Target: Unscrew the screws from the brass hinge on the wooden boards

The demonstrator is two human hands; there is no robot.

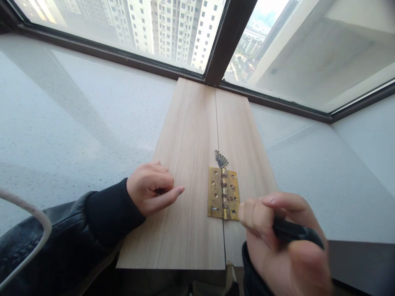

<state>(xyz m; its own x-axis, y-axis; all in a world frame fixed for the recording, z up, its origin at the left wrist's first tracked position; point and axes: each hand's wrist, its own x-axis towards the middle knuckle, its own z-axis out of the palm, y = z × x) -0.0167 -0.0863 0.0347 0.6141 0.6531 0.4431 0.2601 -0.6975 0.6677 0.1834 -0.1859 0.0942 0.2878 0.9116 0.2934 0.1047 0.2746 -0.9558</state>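
Note:
A brass butt hinge [224, 193] lies unfolded on a pale wooden board [191, 144], its knuckle close to a seam in the wood. One screw [214, 209] sits tilted at the lower left hole of the hinge. Several loose screws [221, 159] are fanned out just above it. My left hand [154, 187] rests at the board's left edge, fingers curled and thumb stretched out, with nothing visible in its grasp. To the lower right of the hinge, my right hand [284, 238], blurred, is closed around a black tool handle [298, 233]; the tool's working end is hidden.
Beneath the board is a white speckled sill [92, 111]. Dark window frames [222, 45] run along the back, with tall buildings outside. A white cable [43, 224] loops at the left over my dark sleeve.

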